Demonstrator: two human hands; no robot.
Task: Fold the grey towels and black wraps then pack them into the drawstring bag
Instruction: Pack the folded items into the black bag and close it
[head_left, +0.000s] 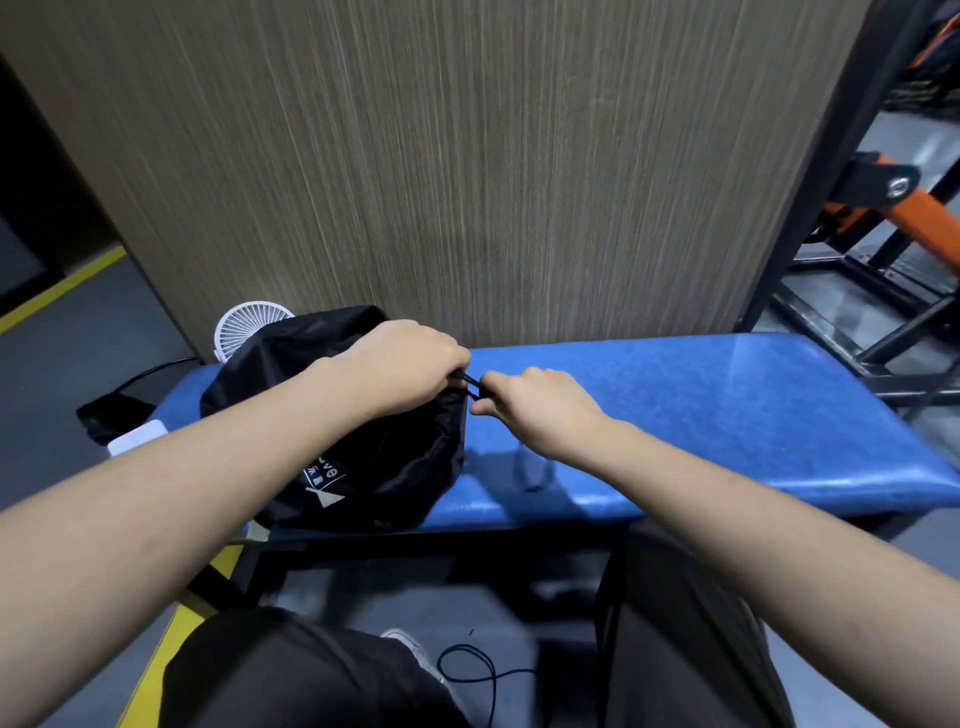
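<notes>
1. Left forearm: bare, extends from the near left up toward centre.
2. Left hand (402, 364): knuckles up, fingers curled, gripping the gathered mouth of the drawstring bag (363, 441).
3. Right forearm: bare, extends from the near right.
4. Right hand (535, 405): just beside the left, fingers curled, pinching the black cord (471, 387).

The black drawstring bag (363, 447), bulging and bearing a white printed logo near its front, lies on its side on the blue bench's left end, its gathered mouth facing right with the black cord (471, 387) drawn out.
</notes>
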